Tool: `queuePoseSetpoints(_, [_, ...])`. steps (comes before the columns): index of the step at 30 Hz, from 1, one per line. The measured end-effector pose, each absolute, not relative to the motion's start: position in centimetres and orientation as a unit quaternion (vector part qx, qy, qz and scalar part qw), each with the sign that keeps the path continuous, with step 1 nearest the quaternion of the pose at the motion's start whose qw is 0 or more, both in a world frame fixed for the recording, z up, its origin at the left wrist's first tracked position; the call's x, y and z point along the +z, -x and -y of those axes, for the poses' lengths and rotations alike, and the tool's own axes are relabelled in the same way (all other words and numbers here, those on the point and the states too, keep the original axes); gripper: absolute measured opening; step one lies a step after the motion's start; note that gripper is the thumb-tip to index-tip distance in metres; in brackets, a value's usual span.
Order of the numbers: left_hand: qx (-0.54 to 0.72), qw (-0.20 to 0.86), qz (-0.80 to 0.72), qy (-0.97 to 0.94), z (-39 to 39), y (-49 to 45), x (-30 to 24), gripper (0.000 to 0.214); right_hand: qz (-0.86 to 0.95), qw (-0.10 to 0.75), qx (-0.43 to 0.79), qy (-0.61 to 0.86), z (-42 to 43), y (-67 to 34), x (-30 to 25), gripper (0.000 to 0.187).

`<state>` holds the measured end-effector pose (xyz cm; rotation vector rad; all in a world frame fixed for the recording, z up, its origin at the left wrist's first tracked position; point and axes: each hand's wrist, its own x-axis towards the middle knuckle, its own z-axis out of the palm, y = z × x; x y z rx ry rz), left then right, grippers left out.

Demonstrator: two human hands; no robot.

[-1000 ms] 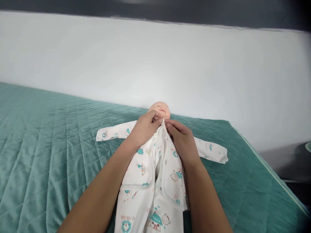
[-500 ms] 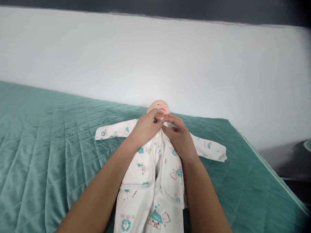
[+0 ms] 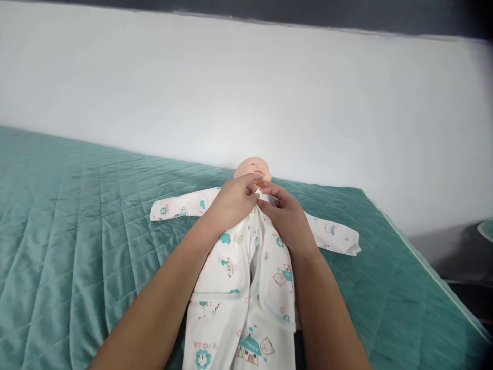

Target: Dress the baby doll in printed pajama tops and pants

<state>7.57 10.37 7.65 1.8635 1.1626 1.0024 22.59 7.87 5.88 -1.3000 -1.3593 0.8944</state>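
Left hand (image 3: 233, 200) and right hand (image 3: 287, 213), each grip pinching fabric at the neckline (image 3: 259, 190), hold a white, teal-printed cloth jacket (image 3: 235, 256) on a pink, round-headed doll (image 3: 250, 167) lying on a green quilted bedcover (image 3: 96, 231).

My one head-worn camera looks forward and down, from near, over a quilted green velvety cover (image 3: 96, 231). I face a smooth pale-grey wall (image 3: 246, 92).
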Motion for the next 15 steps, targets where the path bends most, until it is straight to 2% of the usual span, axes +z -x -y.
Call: queuePoseSetpoints(15, [0.363,0.324,-0.486,-0.726,-9.98,-7.85,8.51,0.040,0.555,0.473,0.347,0.591,-7.39,-22.16,6.48,0.023])
